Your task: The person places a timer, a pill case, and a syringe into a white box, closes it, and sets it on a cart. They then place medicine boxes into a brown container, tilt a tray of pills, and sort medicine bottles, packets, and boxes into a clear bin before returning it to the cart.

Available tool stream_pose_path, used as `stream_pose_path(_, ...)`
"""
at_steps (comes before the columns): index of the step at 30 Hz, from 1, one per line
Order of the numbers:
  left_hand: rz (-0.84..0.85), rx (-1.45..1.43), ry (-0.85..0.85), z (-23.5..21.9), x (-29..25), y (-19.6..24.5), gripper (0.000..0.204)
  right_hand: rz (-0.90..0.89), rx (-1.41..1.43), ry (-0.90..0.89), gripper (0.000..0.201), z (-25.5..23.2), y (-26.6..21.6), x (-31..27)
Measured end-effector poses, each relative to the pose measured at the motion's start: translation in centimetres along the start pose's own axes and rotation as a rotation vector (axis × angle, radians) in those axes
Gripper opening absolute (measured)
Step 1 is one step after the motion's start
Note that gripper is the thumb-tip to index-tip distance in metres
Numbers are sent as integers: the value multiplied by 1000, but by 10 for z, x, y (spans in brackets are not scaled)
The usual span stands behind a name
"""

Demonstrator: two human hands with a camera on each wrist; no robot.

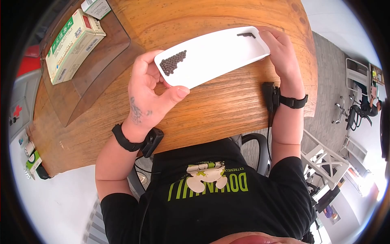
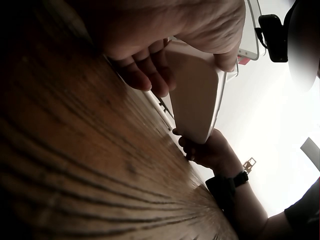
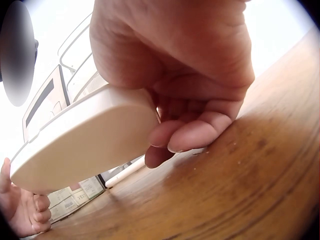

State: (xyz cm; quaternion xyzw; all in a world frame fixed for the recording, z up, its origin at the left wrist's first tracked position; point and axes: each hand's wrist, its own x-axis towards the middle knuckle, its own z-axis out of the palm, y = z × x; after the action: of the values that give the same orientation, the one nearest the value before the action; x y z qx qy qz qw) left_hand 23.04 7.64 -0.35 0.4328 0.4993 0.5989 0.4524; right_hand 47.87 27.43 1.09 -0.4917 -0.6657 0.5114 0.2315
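Observation:
A long, shallow white tray (image 1: 215, 57) is held up over the wooden table, its underside showing in both wrist views. My left hand (image 1: 148, 89) grips the tray's left end, with the thumb along the near rim and the fingers around the far side and underneath. At the opposite end, my right hand (image 1: 283, 53) holds the tray by its short side, fingers curled below it in the right wrist view. Many small dark round pellets (image 1: 173, 63) cluster at the left end inside the tray. A smaller line of pellets (image 1: 246, 35) lies near the far right corner.
To the left on the wooden table (image 1: 227, 105) lies a dark see-through panel (image 1: 111, 46). On it are a green-and-white printed box (image 1: 75, 46) and a smaller white box (image 1: 96, 7). A grey case with a red cross (image 1: 24, 101) is at the far left. Another person (image 1: 370, 107) sits far right.

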Motion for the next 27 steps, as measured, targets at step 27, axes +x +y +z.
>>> stream_pose_path(27,51,61,4,1,-1,2,80,1,-6,6,34,3,0,-1)
